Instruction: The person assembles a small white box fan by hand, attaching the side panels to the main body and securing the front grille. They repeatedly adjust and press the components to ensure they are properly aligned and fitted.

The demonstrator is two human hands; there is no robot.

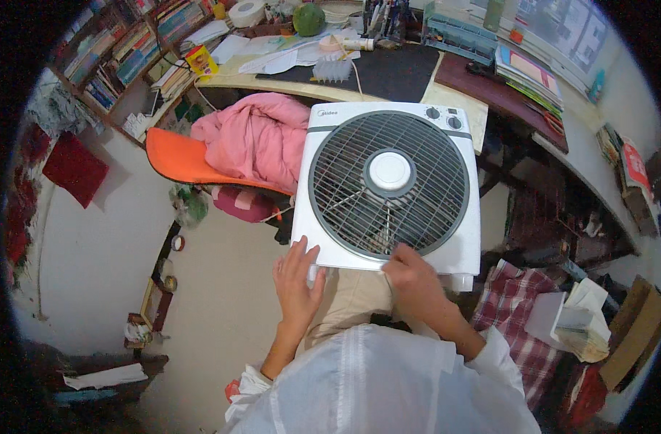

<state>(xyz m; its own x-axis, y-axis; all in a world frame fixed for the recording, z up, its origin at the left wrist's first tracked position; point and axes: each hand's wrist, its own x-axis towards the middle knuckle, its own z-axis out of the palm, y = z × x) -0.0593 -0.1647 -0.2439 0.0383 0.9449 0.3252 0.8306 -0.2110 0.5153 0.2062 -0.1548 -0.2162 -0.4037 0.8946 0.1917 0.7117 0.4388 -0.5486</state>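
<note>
A white box fan (466, 239) with a round grey grille lies face up in front of me, close to my legs. Its white centre cap (390, 171) sits in the middle of the grille, and dark dials (432, 113) are at its far right corner. My left hand (296, 278) rests at the near left corner of the fan, fingers stretched out along the white frame and thumb apart. At the near rim of the grille, my right hand (411, 278) is closed in a pinch. What it holds, if anything, is hidden by the fingers.
An orange chair (175, 158) bearing a pink quilt (262, 134) stands left of the fan. Behind is a desk with a black mat (399, 72), papers and a watermelon (309, 19). Bookshelves (117, 58) fill the far left. Plaid cloth (508, 304) and cardboard (634, 325) lie at right.
</note>
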